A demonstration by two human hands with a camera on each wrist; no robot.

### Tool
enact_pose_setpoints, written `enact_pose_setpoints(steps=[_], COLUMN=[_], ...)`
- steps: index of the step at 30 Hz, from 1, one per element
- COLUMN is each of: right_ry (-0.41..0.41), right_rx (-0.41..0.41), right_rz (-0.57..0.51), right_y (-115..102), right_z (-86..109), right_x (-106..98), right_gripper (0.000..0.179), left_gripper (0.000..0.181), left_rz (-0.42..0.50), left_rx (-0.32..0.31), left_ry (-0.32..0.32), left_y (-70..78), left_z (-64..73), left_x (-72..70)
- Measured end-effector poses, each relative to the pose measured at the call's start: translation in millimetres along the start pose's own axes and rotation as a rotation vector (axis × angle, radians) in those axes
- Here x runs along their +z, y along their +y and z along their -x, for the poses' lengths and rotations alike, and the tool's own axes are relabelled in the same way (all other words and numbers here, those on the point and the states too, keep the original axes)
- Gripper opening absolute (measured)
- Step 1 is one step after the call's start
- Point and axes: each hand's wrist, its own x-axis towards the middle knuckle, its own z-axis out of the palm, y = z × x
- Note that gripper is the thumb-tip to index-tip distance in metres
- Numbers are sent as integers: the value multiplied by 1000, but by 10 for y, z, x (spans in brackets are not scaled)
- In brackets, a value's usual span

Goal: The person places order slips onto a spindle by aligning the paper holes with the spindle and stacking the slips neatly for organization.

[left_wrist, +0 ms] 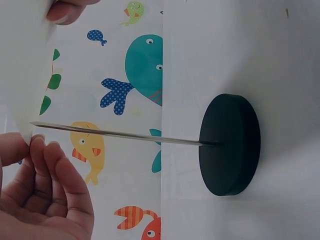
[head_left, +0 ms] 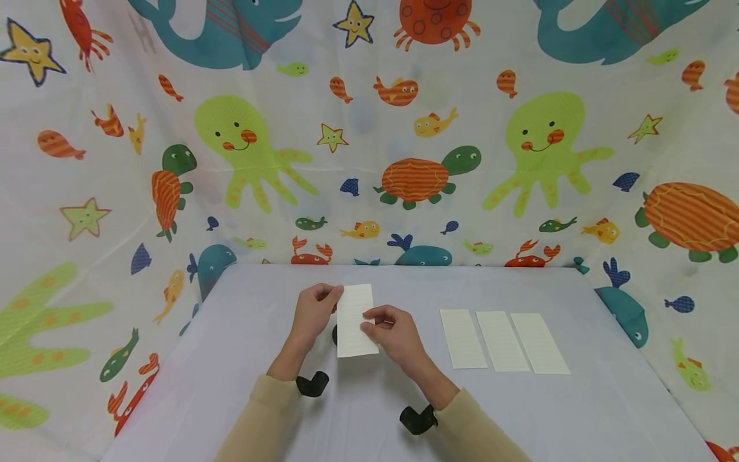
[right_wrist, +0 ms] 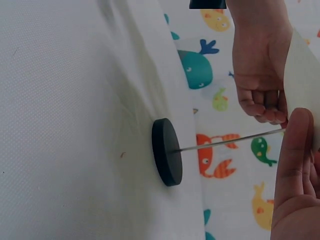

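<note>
A receipt spike, a thin metal rod (left_wrist: 125, 135) on a round black base (left_wrist: 230, 145), stands on the table. Over its tip both hands hold a pale ruled paper slip (head_left: 354, 321). My left hand (head_left: 314, 311) pinches the slip's upper left edge between thumb and fingers. The slip's right side is pinched by my right hand (head_left: 395, 333). In the left wrist view the rod's tip reaches the paper; whether it pierces it I cannot tell. From the head view the slip hides most of the spike, leaving only a bit of the base (head_left: 335, 335) showing.
Three similar ruled slips lie side by side to the right: a left one (head_left: 464, 340), a middle one (head_left: 502, 342) and a right one (head_left: 539, 344). A white cloth (head_left: 173, 398) covers the table. Behind it hangs a curtain (head_left: 369, 147) printed with sea animals.
</note>
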Motion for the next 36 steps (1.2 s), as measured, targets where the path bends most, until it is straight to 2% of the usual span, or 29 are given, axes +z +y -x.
enact_pose_setpoints(steps=[7,15,27,32,36], right_ry=[3,-2,2,2,-11], right_rx=[3,7,9,16,35], right_rz=[8,18,31,37,61], right_y=[8,30,36,36,71], right_z=[3,-4,3,10,22], right_x=[0,4,18,18,28], right_gripper=[21,21,20,19,18], left_gripper=[31,31,29,28,27], left_rz=[-4,-12,-37,-49,-80], left_rx=[21,-2,2,15,-13], left_ry=[2,-3,5,11,3], left_y=[-17,-16,-12,-59,-167], left_z=[-11,-19,-23,-37,-46], left_x=[12,26,51,61,87])
